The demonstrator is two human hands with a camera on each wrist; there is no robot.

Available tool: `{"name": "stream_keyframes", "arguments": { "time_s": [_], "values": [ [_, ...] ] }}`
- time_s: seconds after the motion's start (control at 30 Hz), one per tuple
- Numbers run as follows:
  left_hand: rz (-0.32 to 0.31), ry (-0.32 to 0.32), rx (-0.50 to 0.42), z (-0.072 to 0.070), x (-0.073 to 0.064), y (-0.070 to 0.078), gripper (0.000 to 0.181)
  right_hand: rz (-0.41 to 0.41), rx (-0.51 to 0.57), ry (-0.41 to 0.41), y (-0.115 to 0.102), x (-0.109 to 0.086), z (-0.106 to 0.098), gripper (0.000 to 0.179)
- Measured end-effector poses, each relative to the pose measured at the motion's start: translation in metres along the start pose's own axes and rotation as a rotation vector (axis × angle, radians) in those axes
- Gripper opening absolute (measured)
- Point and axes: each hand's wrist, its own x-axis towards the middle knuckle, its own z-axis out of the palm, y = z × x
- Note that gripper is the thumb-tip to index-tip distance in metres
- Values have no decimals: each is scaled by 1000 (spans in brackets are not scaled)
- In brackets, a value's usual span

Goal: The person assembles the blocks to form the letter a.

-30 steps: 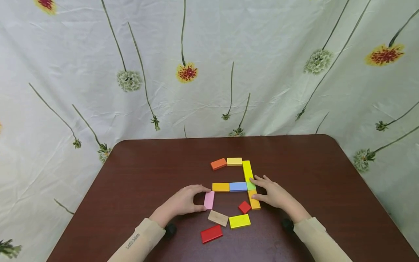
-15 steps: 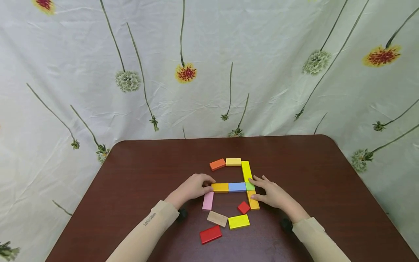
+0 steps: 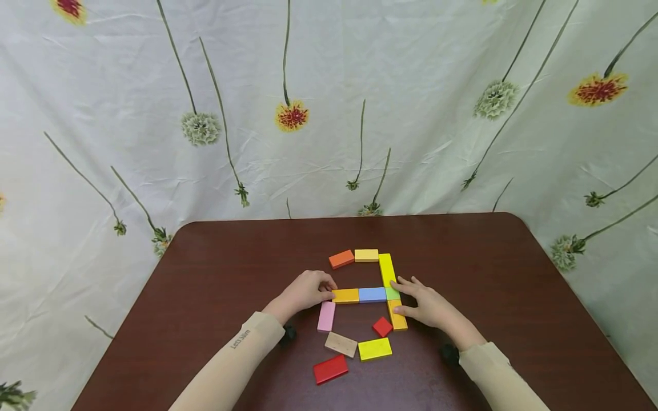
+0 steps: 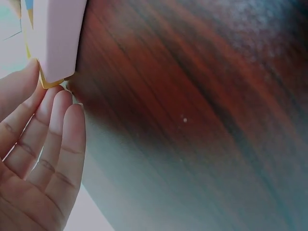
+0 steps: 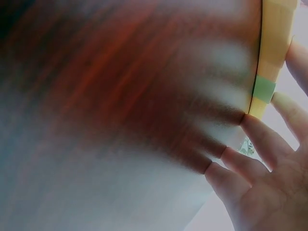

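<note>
My left hand [image 3: 305,289] has quit the pink block [image 3: 326,317] for the neighbouring orange block [image 3: 345,296], fingers loose — my right hand [image 3: 430,305], fingers apart, is at the green block [image 3: 393,293], seemingly steadying.

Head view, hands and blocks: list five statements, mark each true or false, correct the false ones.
1. The blue block lies between the left orange-yellow block and the green block. True.
2. The left hand is at the large red block. False: it is at the left orange-yellow block.
3. The pink block lies nearer the person than the blue block. True.
4. The tan block sits atop the near yellow block. False: it lies on the table.
5. The right hand is right of the blue block. True.
</note>
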Motion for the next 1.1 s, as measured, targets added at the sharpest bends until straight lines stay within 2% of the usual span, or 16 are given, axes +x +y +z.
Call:
{"name": "stream_keyframes", "arguments": {
  "time_s": [0.27,0.73,0.97,1.1],
  "values": [
    [0,-4,-5,0,2,-3,9,-31,4,11,1,2,1,66],
    [26,-14,-28,-1,7,-9,12,0,5,27,2,6,3,66],
    [58,1,-17,-6,1,-13,14,6,7,30,0,8,1,65],
    [40,-20,-32,-10,-6,-16,15,6,8,27,0,9,0,66]
  ]
}}
